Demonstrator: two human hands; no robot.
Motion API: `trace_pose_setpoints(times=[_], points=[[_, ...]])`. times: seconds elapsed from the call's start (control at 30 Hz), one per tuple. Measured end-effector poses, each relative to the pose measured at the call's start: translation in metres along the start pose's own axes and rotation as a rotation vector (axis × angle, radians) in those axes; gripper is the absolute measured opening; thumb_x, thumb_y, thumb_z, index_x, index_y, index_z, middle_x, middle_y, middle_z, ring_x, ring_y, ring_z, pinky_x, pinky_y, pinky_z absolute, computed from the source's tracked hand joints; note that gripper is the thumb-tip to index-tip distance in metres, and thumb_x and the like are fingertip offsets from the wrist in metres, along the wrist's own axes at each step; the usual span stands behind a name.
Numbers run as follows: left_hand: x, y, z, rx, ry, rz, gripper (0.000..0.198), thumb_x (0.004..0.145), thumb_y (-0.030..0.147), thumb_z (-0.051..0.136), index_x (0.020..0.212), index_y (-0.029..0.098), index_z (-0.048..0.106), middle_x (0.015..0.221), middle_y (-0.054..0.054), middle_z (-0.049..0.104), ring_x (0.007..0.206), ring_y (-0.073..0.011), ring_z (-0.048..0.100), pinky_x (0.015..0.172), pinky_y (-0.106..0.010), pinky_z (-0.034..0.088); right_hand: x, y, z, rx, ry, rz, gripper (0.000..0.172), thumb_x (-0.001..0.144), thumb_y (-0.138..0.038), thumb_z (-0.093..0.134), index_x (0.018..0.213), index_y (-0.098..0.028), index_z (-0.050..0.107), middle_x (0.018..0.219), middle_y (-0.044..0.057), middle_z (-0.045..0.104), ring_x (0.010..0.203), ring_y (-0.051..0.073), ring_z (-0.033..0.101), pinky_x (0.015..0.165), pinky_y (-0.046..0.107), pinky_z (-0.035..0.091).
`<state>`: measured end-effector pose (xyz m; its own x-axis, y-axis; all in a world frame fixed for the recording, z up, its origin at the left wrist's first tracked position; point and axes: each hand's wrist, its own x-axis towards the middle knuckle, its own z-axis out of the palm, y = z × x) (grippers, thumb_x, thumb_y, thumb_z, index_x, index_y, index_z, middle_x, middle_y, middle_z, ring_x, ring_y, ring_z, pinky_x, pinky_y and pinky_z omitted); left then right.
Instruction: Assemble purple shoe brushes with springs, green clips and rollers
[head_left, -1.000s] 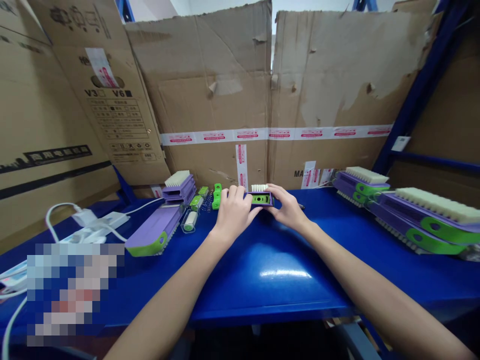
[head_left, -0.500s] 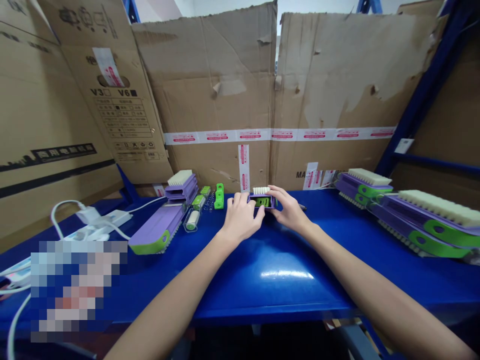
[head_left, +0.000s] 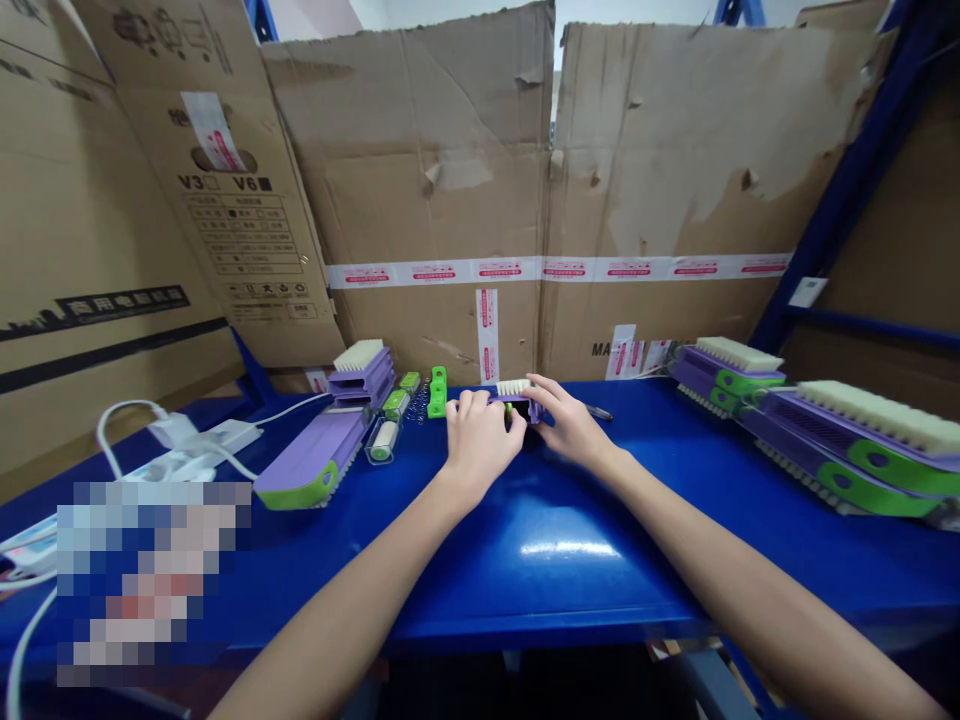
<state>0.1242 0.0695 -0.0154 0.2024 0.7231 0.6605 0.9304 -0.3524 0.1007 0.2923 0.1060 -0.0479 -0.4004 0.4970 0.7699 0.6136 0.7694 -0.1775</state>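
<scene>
At the left I see one white power strip (head_left: pixel 232 437), then one long purple brush (head_left: pixel 311 455) with a green end, and behind it one small purple pile (head_left: pixel 362 385). Next come three little clear containers (head_left: pixel 384 440), some thin coils (head_left: pixel 422 398) too small to count, and one green part (head_left: pixel 437 393).

In the middle, one purple housing (head_left: pixel 535 410) is between the two hands, near the back of the table (head_left: pixel 570 560). The left hand (head_left: pixel 484 440) closes around its left end; whether it also pinches the green bit there, I cannot tell. The right hand (head_left: pixel 570 425) grips the right end, fingers above. Beside this hand lies one pen (head_left: pixel 602 412), and farther right are two brush piles (head_left: pixel 855 440).

The table is blue and glossy, reflecting a white light. Brown cardboard (head_left: pixel 405 200) stands behind it, torn in places, crossed by white printed tape (head_left: pixel 510 269); a blue post (head_left: pixel 832 170) leans into view at right. The bristles look cream and dense, set in straight rows.
</scene>
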Motion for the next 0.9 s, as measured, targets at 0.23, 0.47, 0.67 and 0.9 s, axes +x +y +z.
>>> trace_pose_setpoints(times=[0.23, 0.47, 0.67, 0.9], points=[[0.002, -0.004, -0.003, -0.022, 0.244, 0.317, 0.019, 0.083, 0.021, 0.049, 0.074, 0.016, 0.065, 0.087, -0.009, 0.065, 0.091, -0.0228, 0.055, 0.096, -0.044, 0.033, 0.0, 0.001, -0.004, 0.004, 0.011, 0.025, 0.048, 0.078, -0.008, 0.052, 0.124, -0.021, 0.051, 0.135, 0.015, 0.048, 0.126, 0.025, 0.048, 0.102, 0.043, 0.043], [0.005, -0.008, -0.014, 0.001, 0.04, 0.508, 0.022, 0.09, 0.028, 0.043, 0.088, 0.016, 0.061, 0.088, -0.008, 0.064, 0.086, -0.0214, 0.056, 0.089, -0.04, 0.036, 0.0, 0.002, -0.006, 0.019, 0.004, 0.033, 0.05, 0.074, -0.005, 0.051, 0.123, -0.02, 0.052, 0.134, 0.015, 0.048, 0.127, 0.025, 0.046, 0.103, 0.044, 0.041], [0.008, -0.015, -0.019, 0.002, -0.021, 0.526, 0.023, 0.088, 0.026, 0.047, 0.108, 0.016, 0.055, 0.101, -0.009, 0.063, 0.096, -0.0237, 0.053, 0.089, -0.04, 0.035, -0.001, 0.005, -0.006, 0.03, 0.028, 0.035, 0.048, 0.077, -0.009, 0.054, 0.124, -0.022, 0.051, 0.134, 0.014, 0.049, 0.124, 0.026, 0.049, 0.102, 0.046, 0.043], [0.012, -0.021, -0.014, -0.092, -0.06, 0.504, 0.026, 0.088, 0.021, 0.049, 0.114, 0.018, 0.054, 0.106, -0.007, 0.061, 0.097, -0.0223, 0.051, 0.082, -0.035, 0.039, -0.001, 0.004, -0.006, 0.027, 0.03, 0.004, 0.046, 0.079, -0.011, 0.056, 0.124, -0.022, 0.05, 0.133, 0.014, 0.049, 0.124, 0.025, 0.049, 0.102, 0.045, 0.043]])
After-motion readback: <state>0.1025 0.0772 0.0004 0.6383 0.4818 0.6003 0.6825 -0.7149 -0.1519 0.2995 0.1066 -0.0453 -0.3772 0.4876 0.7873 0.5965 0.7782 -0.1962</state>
